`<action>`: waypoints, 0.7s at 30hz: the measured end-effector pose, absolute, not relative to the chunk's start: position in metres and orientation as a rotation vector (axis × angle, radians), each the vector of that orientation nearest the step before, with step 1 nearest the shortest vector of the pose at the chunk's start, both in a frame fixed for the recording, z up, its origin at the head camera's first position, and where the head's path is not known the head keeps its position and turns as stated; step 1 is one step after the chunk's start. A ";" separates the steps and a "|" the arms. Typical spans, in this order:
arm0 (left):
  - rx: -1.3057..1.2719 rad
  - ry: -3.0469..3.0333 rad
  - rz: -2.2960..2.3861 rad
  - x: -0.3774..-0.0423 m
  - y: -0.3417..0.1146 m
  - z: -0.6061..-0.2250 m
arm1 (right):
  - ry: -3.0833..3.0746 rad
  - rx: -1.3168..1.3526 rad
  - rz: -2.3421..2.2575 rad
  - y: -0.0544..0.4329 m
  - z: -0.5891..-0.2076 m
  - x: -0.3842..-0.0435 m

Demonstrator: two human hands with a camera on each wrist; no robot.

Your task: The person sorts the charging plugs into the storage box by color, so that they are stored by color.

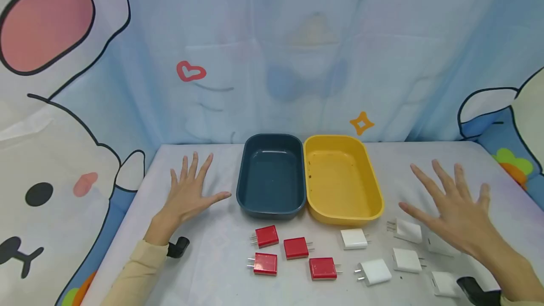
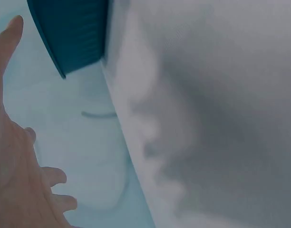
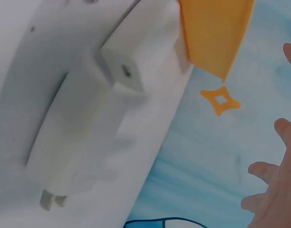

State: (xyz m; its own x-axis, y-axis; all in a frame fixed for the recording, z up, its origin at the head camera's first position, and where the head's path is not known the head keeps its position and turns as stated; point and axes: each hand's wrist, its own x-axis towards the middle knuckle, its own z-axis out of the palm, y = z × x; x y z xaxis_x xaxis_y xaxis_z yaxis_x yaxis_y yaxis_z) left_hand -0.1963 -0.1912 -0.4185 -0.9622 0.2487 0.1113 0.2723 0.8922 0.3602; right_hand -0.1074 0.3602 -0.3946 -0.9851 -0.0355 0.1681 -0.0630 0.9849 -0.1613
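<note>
My left hand (image 1: 187, 199), fingers spread, is held over the table left of a dark blue tray (image 1: 272, 211) and touches nothing. On the right, my right hand (image 1: 459, 211) is likewise spread, above several white charger plugs (image 1: 407, 260), one partly hidden beneath it. Several red charger plugs (image 1: 265, 264) lie in front of the blue tray, their metal prongs pointing left or right. A yellow tray (image 1: 376, 214) stands against the blue one. In the right wrist view, two white plugs (image 3: 74, 137) lie close by, with the hand (image 3: 278, 185) at the right edge.
A white cloth covers the table (image 1: 212, 268). Behind its far edge hangs a light blue curtain (image 1: 233, 98) with cartoon prints. Black wrist straps (image 1: 178, 247) show on both arms.
</note>
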 end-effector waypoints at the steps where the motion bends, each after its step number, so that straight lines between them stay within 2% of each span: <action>1: -0.428 -2.993 -0.603 -0.195 -0.187 -0.418 | -2.962 0.084 0.252 0.357 -0.393 -0.106; 7: -0.536 -3.022 -0.923 -0.186 -0.158 -0.412 | -2.878 0.197 0.283 0.332 -0.379 -0.094; 13: -0.631 -3.033 -1.292 -0.183 -0.128 -0.416 | -2.742 0.427 0.432 0.304 -0.359 -0.081; 21: -0.550 -3.029 -1.398 -0.183 -0.108 -0.426 | -2.838 0.650 0.615 0.261 -0.338 -0.063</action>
State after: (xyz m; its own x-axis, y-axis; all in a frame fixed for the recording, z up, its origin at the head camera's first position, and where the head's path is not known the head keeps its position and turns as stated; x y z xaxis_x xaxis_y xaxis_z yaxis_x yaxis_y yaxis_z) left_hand -0.1829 -0.1079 -0.4261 -0.9193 0.3854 -0.0801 0.1890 0.6108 0.7689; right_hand -0.0630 0.2607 -0.3379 -0.8915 -0.3794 0.2475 -0.4478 0.8204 -0.3555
